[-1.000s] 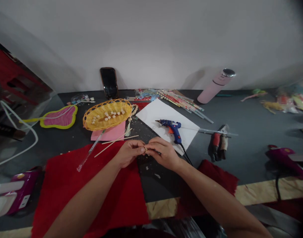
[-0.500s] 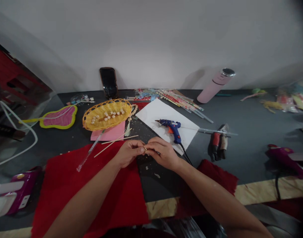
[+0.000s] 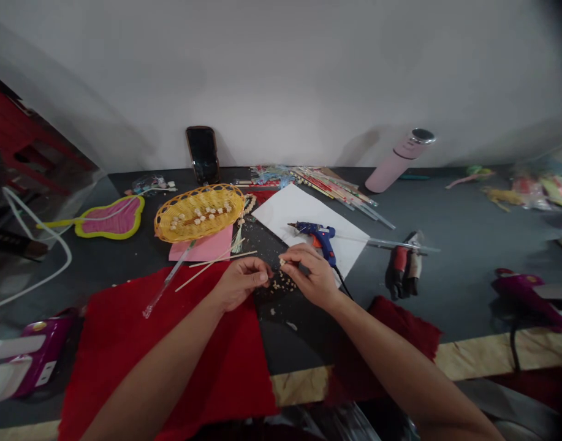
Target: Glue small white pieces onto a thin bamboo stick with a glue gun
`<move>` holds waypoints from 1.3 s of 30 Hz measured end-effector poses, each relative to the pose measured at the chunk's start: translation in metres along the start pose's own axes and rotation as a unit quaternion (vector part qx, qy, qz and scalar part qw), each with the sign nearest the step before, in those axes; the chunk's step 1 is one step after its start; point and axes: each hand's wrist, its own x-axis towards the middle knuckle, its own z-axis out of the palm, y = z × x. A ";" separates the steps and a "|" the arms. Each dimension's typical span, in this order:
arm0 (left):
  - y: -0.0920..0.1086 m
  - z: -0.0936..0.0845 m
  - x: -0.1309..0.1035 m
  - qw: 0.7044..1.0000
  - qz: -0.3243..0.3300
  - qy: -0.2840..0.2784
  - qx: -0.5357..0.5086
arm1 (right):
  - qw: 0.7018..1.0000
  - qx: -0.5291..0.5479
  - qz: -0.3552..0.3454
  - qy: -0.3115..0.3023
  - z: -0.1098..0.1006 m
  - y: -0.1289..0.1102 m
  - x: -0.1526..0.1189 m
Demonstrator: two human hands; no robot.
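My right hand (image 3: 312, 277) pinches a small pale bead piece (image 3: 282, 262) between thumb and fingertips. A short gap to the left, my left hand (image 3: 244, 283) has thumb and fingers closed together; what they hold, if anything, is too small to make out. Loose pale beads (image 3: 287, 283) are scattered on the dark table between and below the hands. A yellow woven basket (image 3: 170, 236) with several pale bead clusters (image 3: 211, 212) in it stands behind the left hand. Behind my right hand, a blue glue gun (image 3: 325, 245) lies on white paper (image 3: 281, 205).
Red cloth (image 3: 225, 361) spreads under my left forearm. Thin wooden sticks (image 3: 211, 269) lie by a pink sheet (image 3: 179, 252). Pliers (image 3: 402, 266) are at right, with a pink bottle (image 3: 393, 164) behind. A phone (image 3: 203, 153) leans on the wall near striped sticks (image 3: 336, 190).
My hands have come apart. The right hand has moved slightly up and right with the bead piece, and loose beads between the hands are now visible.
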 end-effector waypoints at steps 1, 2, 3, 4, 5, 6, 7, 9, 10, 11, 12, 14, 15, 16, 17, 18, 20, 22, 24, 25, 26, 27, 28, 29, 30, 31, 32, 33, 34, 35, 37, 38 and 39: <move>0.000 0.000 0.000 1.000 0.003 -0.003 0.002 | 1.000 0.003 -0.001 -0.002 0.000 0.000 0.000; 0.000 0.000 0.000 1.000 0.005 -0.005 0.003 | 1.000 0.006 -0.002 -0.003 0.000 0.000 0.000; 0.000 -0.001 0.000 1.000 0.007 -0.008 0.004 | 1.000 0.008 -0.003 -0.006 0.000 -0.001 0.000; 0.000 -0.001 0.000 1.000 0.007 -0.010 0.002 | 1.000 0.010 -0.004 -0.009 0.000 -0.001 0.000; 0.000 -0.001 0.000 1.000 0.006 -0.012 -0.001 | 1.000 0.012 -0.005 -0.013 0.000 -0.002 0.000; 0.000 -0.002 0.000 1.000 0.004 -0.013 -0.005 | 1.000 0.014 -0.006 -0.017 0.000 -0.002 0.000; 0.000 -0.002 0.000 1.000 0.003 -0.014 -0.012 | 1.000 0.016 -0.007 -0.022 0.000 -0.002 0.000; 0.001 -0.001 0.000 0.999 -0.004 -0.017 -0.028 | 0.999 0.022 -0.006 -0.033 0.002 -0.002 -0.001; 0.001 0.000 0.000 0.999 -0.008 -0.019 -0.037 | 0.999 0.024 -0.005 -0.036 0.002 -0.002 -0.001; 0.002 0.002 0.000 0.999 -0.010 -0.022 -0.046 | 0.999 0.025 -0.005 -0.040 0.003 -0.002 -0.002; 0.003 0.003 0.000 0.998 -0.010 -0.025 -0.054 | 0.999 0.026 -0.005 -0.042 0.003 -0.001 -0.002; 0.004 0.005 0.000 0.997 -0.005 -0.027 -0.065 | 0.999 0.024 -0.007 -0.044 0.003 -0.001 -0.002; 0.004 0.006 0.000 0.997 -0.001 -0.026 -0.066 | 0.999 0.024 -0.008 -0.044 0.003 -0.002 -0.002; 0.004 0.006 0.000 0.998 0.002 -0.025 -0.064 | 0.999 0.024 -0.008 -0.045 0.003 -0.002 -0.002; 0.004 0.006 -0.001 0.998 0.003 -0.024 -0.057 | 0.999 0.024 -0.008 -0.045 0.003 -0.002 -0.002; 0.003 0.006 -0.001 0.999 0.003 -0.024 -0.048 | 0.999 0.025 -0.009 -0.046 0.003 -0.002 -0.002; 0.003 0.005 -0.001 0.999 0.004 -0.022 -0.032 | 0.998 0.027 -0.010 -0.047 0.003 -0.003 -0.003; 0.001 0.003 -0.002 1.000 0.005 -0.019 -0.022 | 0.998 0.029 -0.010 -0.051 0.003 -0.003 -0.002; 0.000 0.001 -0.002 1.000 0.001 -0.017 -0.016 | 0.998 0.033 -0.012 -0.057 0.004 -0.003 -0.002; 0.000 0.000 -0.002 1.000 -0.002 -0.015 -0.015 | 0.997 0.035 -0.015 -0.060 0.004 -0.003 -0.002; -0.001 -0.001 -0.002 1.000 -0.006 -0.011 -0.014 | 0.997 0.037 -0.019 -0.062 0.005 -0.003 -0.001; -0.002 -0.001 -0.002 1.000 -0.010 -0.006 -0.014 | 0.997 0.038 -0.026 -0.064 0.006 -0.003 -0.001; -0.002 -0.001 -0.001 1.000 -0.015 0.000 -0.014 | 0.997 0.039 -0.032 -0.064 0.006 -0.003 -0.001; -0.002 -0.001 -0.001 1.000 -0.018 0.005 -0.014 | 0.996 0.038 -0.039 -0.065 0.007 -0.003 -0.001; -0.003 -0.001 -0.001 1.000 -0.022 0.009 -0.013 | 0.996 0.036 -0.044 -0.067 0.007 -0.003 -0.001; -0.003 -0.001 0.000 1.000 -0.024 0.013 -0.012 | 0.996 0.033 -0.048 -0.070 0.008 -0.003 -0.002; -0.003 -0.001 0.000 0.999 -0.026 0.017 -0.011 | 0.996 0.030 -0.054 -0.072 0.009 -0.002 -0.002; -0.002 0.000 0.000 0.999 -0.027 0.020 -0.010 | 0.995 0.026 -0.059 -0.074 0.009 -0.001 -0.003; -0.002 0.000 0.000 0.999 -0.028 0.022 -0.009 | 0.995 0.022 -0.064 -0.075 0.010 -0.001 -0.003; -0.002 0.000 0.001 0.999 -0.028 0.024 -0.007 | 0.994 0.017 -0.071 -0.075 0.010 0.000 -0.004; -0.002 -0.001 0.001 0.999 -0.029 0.024 0.000 | 0.994 0.007 -0.084 -0.071 0.011 0.001 -0.004; -0.003 -0.001 0.001 0.999 -0.030 0.025 0.003 | 0.994 0.001 -0.090 -0.068 0.012 0.002 -0.005; -0.003 -0.001 0.001 0.999 -0.029 0.026 0.006 | 0.993 -0.004 -0.095 -0.067 0.012 0.002 -0.005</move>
